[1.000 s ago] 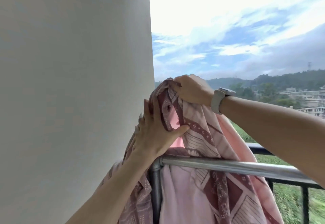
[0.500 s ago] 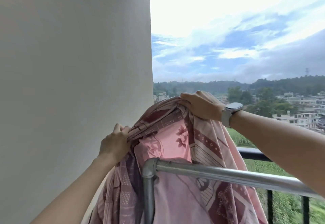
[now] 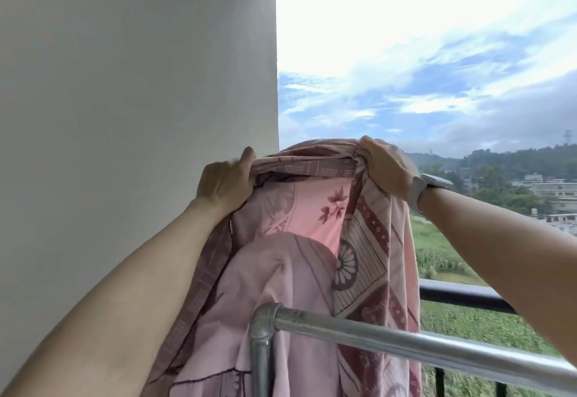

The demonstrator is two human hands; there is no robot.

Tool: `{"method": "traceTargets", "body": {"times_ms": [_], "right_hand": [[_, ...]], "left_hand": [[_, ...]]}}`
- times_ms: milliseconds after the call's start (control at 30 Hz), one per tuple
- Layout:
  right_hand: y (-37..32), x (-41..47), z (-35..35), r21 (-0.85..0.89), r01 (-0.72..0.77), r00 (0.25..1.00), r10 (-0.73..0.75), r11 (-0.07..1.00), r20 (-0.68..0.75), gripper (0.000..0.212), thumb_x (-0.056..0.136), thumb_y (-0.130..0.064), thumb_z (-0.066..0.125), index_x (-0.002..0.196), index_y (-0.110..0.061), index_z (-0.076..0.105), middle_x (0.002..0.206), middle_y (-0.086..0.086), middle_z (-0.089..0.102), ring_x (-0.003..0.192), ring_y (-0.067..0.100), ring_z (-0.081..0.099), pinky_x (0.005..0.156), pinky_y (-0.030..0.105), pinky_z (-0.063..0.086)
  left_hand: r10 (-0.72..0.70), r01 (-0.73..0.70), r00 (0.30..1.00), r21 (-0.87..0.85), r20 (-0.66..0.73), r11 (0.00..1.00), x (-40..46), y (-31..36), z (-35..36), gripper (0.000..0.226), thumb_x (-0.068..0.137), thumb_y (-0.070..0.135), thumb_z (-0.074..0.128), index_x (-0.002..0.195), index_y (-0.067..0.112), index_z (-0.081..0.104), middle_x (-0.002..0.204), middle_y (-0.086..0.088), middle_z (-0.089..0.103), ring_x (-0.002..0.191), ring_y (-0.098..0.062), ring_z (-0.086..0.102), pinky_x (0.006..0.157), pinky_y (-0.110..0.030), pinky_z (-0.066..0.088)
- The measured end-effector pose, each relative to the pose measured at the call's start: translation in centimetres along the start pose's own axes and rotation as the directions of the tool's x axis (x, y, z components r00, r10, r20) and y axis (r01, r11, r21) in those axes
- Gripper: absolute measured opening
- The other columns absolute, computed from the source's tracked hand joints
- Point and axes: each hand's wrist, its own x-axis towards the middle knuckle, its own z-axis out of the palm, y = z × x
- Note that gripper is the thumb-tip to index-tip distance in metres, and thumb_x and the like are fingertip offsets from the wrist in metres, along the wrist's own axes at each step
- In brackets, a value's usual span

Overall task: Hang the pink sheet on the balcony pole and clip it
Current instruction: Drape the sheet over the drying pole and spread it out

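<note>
I see left hand (image 3: 223,183) and right hand (image 3: 385,167), both grips curled tight on sheet (image 3: 315,218) top edge, bunched, mid-frame, held above pole (image 3: 406,339) at lower right; lower folds trail around pole's elbow joint

Risks, my read: most cloth hangs on far side past railing (image 3: 462,295), so slack grip could drop it overboard; folds may snag elbow; bunched edge won't spread for clipping; no clip visible
</note>
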Motion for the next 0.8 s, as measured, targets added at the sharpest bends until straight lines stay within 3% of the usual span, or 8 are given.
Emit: {"method": "traceTargets", "body": {"times_ms": [67,133,200,233,300,400,567,800], "right_hand": [[0.2,-1.9,-1.5,-0.129,0.131,0.991,-0.134,0.983,-0.017,0.013,0.091,-0.005,0.043,0.099,0.002,0.051,0.086,0.022,0.055,0.058,0.036,0.056,0.053,0.042,0.048],[-0.1,-4.4,-2.6,-0.233,0.339,0.933,-0.294,0.911,0.209,0.019,0.088,-0.002,0.048,0.106,0.0,0.053,0.091,0.02,0.056,0.056,0.036,0.058,0.051,0.044,0.05],[-0.9,-5.9,-3.0,-0.249,0.417,0.848,-0.275,0.874,0.452,0.025,0.091,-0.008,0.044,0.115,-0.006,0.051,0.099,0.015,0.06,0.07,0.035,0.063,0.059,0.043,0.05],[-1.3,-5.9,-3.0,-0.276,0.366,0.857,-0.207,0.889,0.471,0.025,0.092,-0.01,0.041,0.116,-0.009,0.049,0.1,0.013,0.062,0.075,0.033,0.063,0.061,0.04,0.048],[-2.3,-5.6,-2.6,-0.321,0.131,0.955,-0.032,0.938,0.296,0.022,0.093,-0.013,0.037,0.112,-0.014,0.047,0.094,0.013,0.064,0.068,0.029,0.058,0.056,0.034,0.041],[-3.8,-5.3,-1.8,-0.182,-0.103,0.995,0.099,0.978,-0.029,0.015,0.092,-0.009,0.033,0.099,-0.013,0.045,0.083,0.013,0.06,0.058,0.026,0.049,0.053,0.032,0.036],[-4.3,-5.8,-4.9,-0.19,-0.064,0.987,0.091,0.98,0.133,0.01,0.093,-0.015,0.033,0.093,-0.016,0.043,0.081,0.015,0.062,0.062,0.029,0.051,0.056,0.035,0.037],[-7.0,-4.9,-12.7,-0.166,-0.044,0.978,0.009,0.985,-0.208,0.019,0.095,-0.021,0.034,0.095,-0.011,0.05,0.081,0.007,0.063,0.058,0.024,0.045,0.054,0.027,0.027]], "left_hand": [[0.287,-0.286,0.951,0.031,-0.116,0.958,-2.7,-0.2,-0.9,0.026,0.082,0.029,0.04,0.098,0.008,0.042,0.073,-0.017,0.067,0.048,-0.035,0.059,0.038,-0.03,0.039],[0.443,-0.444,0.896,0.0,0.034,0.896,-6.4,-0.3,-1.2,0.033,0.083,0.035,0.054,0.102,0.012,0.039,0.078,-0.014,0.068,0.049,-0.031,0.062,0.037,-0.03,0.042],[0.326,-0.385,0.839,0.051,0.435,0.922,-8.1,0.4,-1.6,0.04,0.087,0.041,0.052,0.113,0.014,0.037,0.095,-0.013,0.067,0.073,-0.032,0.066,0.054,-0.035,0.047],[0.218,-0.319,0.83,0.116,0.513,0.941,-7.6,0.8,-1.6,0.038,0.09,0.04,0.047,0.116,0.014,0.037,0.102,-0.013,0.066,0.084,-0.033,0.065,0.062,-0.036,0.046],[0.043,-0.114,0.906,0.145,0.422,0.983,-4.9,1.7,-2.3,0.028,0.09,0.027,0.045,0.115,0.013,0.041,0.103,-0.019,0.064,0.089,-0.037,0.062,0.065,-0.038,0.043],[-0.149,0.149,0.989,-0.042,-0.003,0.988,-1.1,1.4,-4.8,0.021,0.085,0.013,0.046,0.106,0.007,0.048,0.084,-0.026,0.064,0.074,-0.043,0.06,0.056,-0.036,0.035],[-0.055,0.055,0.995,0.001,0.085,0.998,-3.8,2.3,-6.7,0.024,0.083,0.004,0.045,0.106,0.005,0.047,0.087,-0.026,0.064,0.074,-0.044,0.06,0.056,-0.036,0.034],[-0.257,0.194,0.954,-0.335,-0.156,0.922,-4.1,5.3,-12.5,0.02,0.081,0.01,0.051,0.101,0.007,0.048,0.084,-0.019,0.065,0.072,-0.04,0.058,0.06,-0.034,0.033]]}}
